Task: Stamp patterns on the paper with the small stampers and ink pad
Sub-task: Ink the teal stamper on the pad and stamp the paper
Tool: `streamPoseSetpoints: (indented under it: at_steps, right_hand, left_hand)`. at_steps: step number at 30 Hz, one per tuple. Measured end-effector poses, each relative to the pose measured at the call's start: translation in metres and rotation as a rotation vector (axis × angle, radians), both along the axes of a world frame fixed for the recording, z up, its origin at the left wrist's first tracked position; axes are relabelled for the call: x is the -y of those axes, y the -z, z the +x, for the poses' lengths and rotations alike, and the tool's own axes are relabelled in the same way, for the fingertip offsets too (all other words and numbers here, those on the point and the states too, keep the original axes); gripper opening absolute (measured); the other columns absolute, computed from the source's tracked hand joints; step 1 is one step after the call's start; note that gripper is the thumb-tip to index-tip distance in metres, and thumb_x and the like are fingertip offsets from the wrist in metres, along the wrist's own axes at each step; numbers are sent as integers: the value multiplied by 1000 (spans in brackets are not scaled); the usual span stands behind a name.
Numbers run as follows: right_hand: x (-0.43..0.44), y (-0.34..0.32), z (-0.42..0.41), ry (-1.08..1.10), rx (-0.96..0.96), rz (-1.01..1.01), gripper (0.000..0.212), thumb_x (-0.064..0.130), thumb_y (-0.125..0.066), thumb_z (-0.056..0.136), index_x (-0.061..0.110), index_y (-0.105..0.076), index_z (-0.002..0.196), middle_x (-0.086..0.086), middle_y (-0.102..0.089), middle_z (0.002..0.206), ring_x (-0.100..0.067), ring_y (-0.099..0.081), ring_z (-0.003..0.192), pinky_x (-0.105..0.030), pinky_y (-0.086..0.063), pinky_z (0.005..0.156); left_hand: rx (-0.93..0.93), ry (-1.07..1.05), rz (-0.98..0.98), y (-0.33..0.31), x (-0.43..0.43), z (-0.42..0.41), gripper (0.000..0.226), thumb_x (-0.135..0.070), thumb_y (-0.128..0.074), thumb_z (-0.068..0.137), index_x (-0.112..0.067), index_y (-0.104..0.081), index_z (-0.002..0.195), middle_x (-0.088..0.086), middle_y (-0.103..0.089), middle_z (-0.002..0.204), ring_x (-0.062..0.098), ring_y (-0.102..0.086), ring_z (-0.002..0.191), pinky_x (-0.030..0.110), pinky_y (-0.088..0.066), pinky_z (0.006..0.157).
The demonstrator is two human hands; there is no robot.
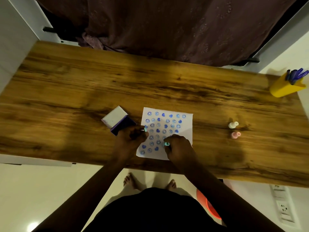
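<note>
No readable text, label, brand or number anywhere; only blue smiley and heart stamp marks on the paper (pixel 167 131).

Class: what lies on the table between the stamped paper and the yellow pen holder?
Head view: two small stampers, white and pink, on otherwise bare wood.

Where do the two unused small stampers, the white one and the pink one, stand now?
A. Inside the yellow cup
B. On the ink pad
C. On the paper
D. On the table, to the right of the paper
D: the white stamper and the pink stamper stand on the bare table, right of the paper.
</note>
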State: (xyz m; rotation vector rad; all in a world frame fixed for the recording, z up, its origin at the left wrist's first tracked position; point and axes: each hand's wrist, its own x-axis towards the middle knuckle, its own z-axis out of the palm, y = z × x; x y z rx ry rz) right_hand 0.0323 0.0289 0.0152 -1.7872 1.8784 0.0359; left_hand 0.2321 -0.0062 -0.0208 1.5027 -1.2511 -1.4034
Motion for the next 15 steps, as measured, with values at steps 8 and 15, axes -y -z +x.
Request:
streamPoseSetpoints:
  at_steps: [8, 15]
  right_hand:
    - [6, -5, -9, 0, 88, -38, 33, 27, -70, 96, 15, -72, 127, -5, -71, 131, -22, -66, 121, -36, -55, 103]
    - [9, -39, -51, 442, 642, -129, 20, 18, -83, 85, 11, -80, 104, 3, -80, 99, -14, -79, 89, -17, -59, 70]
  left_hand:
    - [-12, 20, 12, -6, 2, -8, 32, -7, -79, 89, -2, -72, 120, -5, -78, 96, 1, -79, 81, 18, -63, 71]
    - [-134, 98, 50, -18, -3, -20, 31, -3, -76, 91, 3, -71, 121, 4, -81, 105, 15, -81, 92, 27, -66, 74]
